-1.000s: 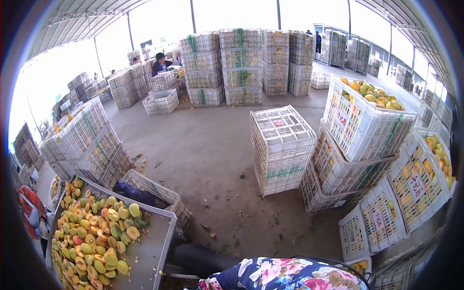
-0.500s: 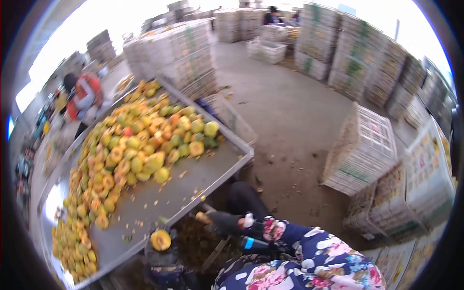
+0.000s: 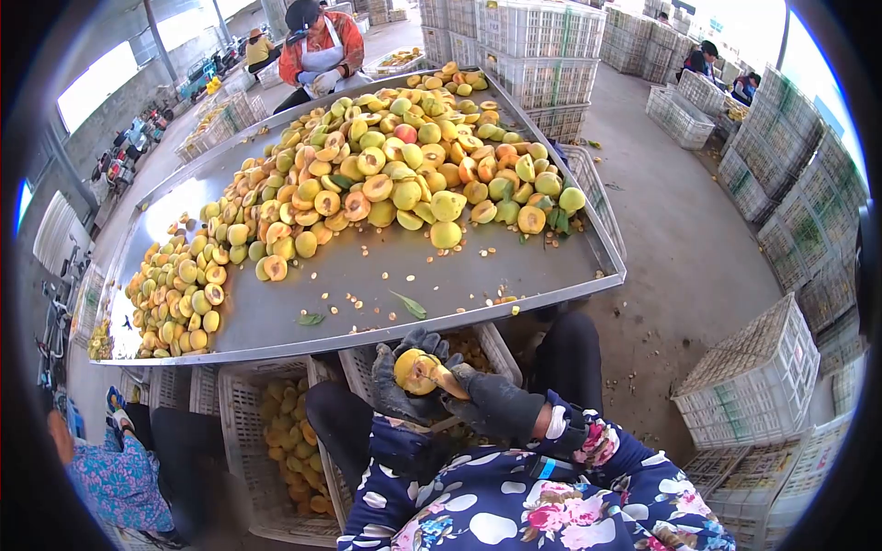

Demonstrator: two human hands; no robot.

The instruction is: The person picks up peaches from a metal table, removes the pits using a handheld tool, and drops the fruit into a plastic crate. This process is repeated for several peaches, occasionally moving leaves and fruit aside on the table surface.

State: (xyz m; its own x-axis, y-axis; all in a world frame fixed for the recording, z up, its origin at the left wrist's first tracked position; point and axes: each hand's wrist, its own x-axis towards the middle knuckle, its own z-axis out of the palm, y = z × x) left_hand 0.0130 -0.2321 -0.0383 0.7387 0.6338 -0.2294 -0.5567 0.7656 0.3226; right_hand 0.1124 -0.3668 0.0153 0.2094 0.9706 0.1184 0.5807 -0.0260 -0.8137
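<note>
My left hand (image 3: 384,386), in a dark glove, cups a halved yellow peach (image 3: 415,372) with its cut face toward my right hand. My right hand (image 3: 496,400), also dark-gloved, is closed, and a tan, finger-thick tip (image 3: 448,380) reaches from it to the peach's cut face. I cannot tell whether that tip is a bare finger or a tool handle. Both hands are just below the near rim of a metal table (image 3: 367,332). A large heap of whole and halved peaches (image 3: 367,179) lies on the table, with small pale bits and leaves scattered in front.
A crate of peaches (image 3: 241,441) stands on the floor to my left, beside a person in a patterned blue sleeve (image 3: 119,482). Another person (image 3: 322,50) works across the table. Crate stacks (image 3: 537,55) rise behind it, and a white crate (image 3: 749,376) stands at right.
The view has swung left and steadied. My hands were apart, the left holding the peach half; now they have come together, with the right hand's tan tip at the fruit.
</note>
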